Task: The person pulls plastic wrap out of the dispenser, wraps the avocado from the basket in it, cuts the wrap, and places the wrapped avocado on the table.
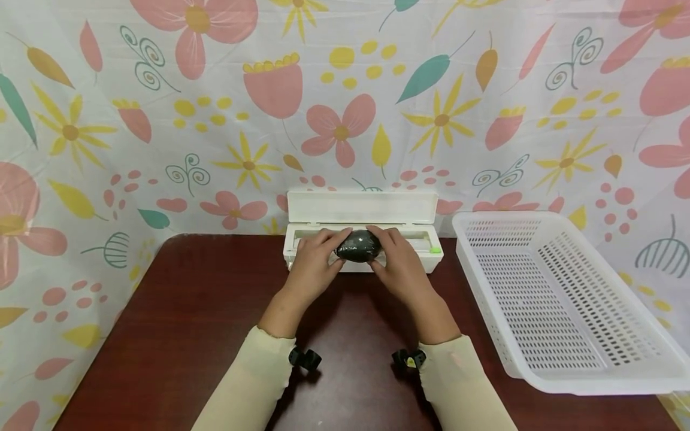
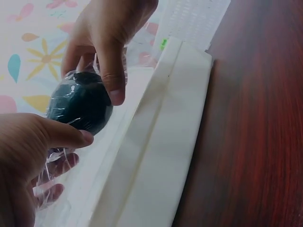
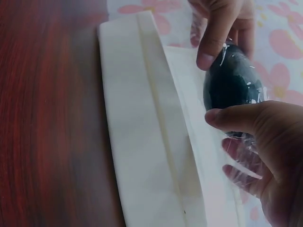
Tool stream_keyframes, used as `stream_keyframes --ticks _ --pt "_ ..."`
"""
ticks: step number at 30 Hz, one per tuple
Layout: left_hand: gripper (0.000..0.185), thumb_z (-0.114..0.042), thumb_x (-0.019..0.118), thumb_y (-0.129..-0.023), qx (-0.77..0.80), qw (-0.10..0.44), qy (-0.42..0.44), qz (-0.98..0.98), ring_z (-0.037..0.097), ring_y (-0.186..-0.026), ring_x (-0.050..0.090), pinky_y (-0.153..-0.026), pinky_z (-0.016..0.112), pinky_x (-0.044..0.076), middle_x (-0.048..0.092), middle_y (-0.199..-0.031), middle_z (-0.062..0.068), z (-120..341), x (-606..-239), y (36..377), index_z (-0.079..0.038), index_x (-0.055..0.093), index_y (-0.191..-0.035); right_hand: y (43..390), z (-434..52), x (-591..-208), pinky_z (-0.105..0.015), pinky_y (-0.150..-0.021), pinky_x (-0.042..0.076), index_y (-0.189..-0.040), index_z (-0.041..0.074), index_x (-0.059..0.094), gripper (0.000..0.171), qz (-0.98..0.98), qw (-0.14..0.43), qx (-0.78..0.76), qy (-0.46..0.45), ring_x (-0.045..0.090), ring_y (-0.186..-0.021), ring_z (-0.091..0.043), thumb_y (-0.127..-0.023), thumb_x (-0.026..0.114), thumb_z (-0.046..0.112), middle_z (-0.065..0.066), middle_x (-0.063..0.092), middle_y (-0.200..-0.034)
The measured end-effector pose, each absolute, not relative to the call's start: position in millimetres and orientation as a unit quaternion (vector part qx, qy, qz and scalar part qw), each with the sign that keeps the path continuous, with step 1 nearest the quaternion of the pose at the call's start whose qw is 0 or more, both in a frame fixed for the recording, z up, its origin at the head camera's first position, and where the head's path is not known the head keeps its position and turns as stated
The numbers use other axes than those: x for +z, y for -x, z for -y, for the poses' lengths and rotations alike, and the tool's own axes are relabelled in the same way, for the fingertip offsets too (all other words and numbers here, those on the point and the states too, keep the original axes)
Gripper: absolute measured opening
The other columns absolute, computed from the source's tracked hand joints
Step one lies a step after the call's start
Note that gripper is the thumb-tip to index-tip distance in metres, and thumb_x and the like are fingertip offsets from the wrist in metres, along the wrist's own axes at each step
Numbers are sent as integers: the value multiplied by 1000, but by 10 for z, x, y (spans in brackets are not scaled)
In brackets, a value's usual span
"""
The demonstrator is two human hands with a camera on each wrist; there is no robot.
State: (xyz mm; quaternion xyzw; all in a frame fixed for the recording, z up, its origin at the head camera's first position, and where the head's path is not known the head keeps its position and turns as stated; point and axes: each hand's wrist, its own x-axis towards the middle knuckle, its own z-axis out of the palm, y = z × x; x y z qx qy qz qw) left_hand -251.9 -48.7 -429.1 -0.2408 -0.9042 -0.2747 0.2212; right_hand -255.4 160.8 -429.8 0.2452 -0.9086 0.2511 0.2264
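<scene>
Head view: both hands (image 1: 356,263) around wrapped avocado (image 1: 359,245) (over dispenser (image 1: 431,258) edge).

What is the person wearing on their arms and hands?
Both hands are bare: no gloves or rings show. The left hand and right hand emerge from long cream sleeves. A small black device sits at each wrist; the right one shows a yellow spot.

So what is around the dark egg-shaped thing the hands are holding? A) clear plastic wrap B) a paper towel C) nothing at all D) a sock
A: shiny clear plastic wrap clings round the dark egg-shaped thing, which the left hand and right hand hold between them over the open white wrap dispenser.
</scene>
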Motion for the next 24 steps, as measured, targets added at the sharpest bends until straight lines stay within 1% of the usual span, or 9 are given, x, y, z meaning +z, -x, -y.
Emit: stream_keyframes --ticks 6,8,13,16,18,24 --pt "67 -5 82 -82 -284 246 239 895 21 -112 65 -94 49 46 67 -120 2 482 -4254 2499 -22 59 -143 2538 -1597 -4259 -43 -75 54 -141 10 53 71 897 256 256 -254 62 -86 -28 -78 84 2 -15 58 -114" --pt "67 -3 82 -82 -287 251 239 893 22 -111 66 -96 50 47 67 -119 3 482 -4246 2500 -23 60 -142 2535 -1592 -4241 -43 -76 54 -139 10 54 70 893 265 259 -257 62 -87 -28 -77 85 1 -15 59 -115" --pt "66 -2 82 -81 -297 260 242 886 23 -112 65 -100 52 48 67 -119 3 488 -4221 2504 -23 61 -141 2529 -1585 -4203 -49 -87 54 -138 11 55 71 888 282 254 -261 65 -101 -35 -75 85 0 -16 63 -117" --pt "66 0 82 -81 -304 263 246 882 23 -113 65 -100 52 48 67 -120 3 493 -4203 2503 -22 62 -140 2514 -1579 -4182 -53 -91 52 -137 11 56 71 888 292 244 -259 65 -105 -37 -74 86 0 -16 64 -117" --pt "67 0 82 -81 -308 265 247 880 24 -113 64 -100 52 49 67 -121 3 498 -4191 2498 -22 62 -140 2502 -1572 -4170 -54 -90 51 -137 11 56 71 889 298 235 -257 65 -105 -37 -74 86 1 -16 64 -117" --pt "65 0 81 -82 -313 269 246 877 24 -115 64 -102 49 49 67 -124 3 507 -4158 2478 -24 62 -140 2473 -1556 -4132 -54 -82 47 -137 13 57 69 891 317 212 -248 64 -103 -36 -76 85 4 -13 65 -116"
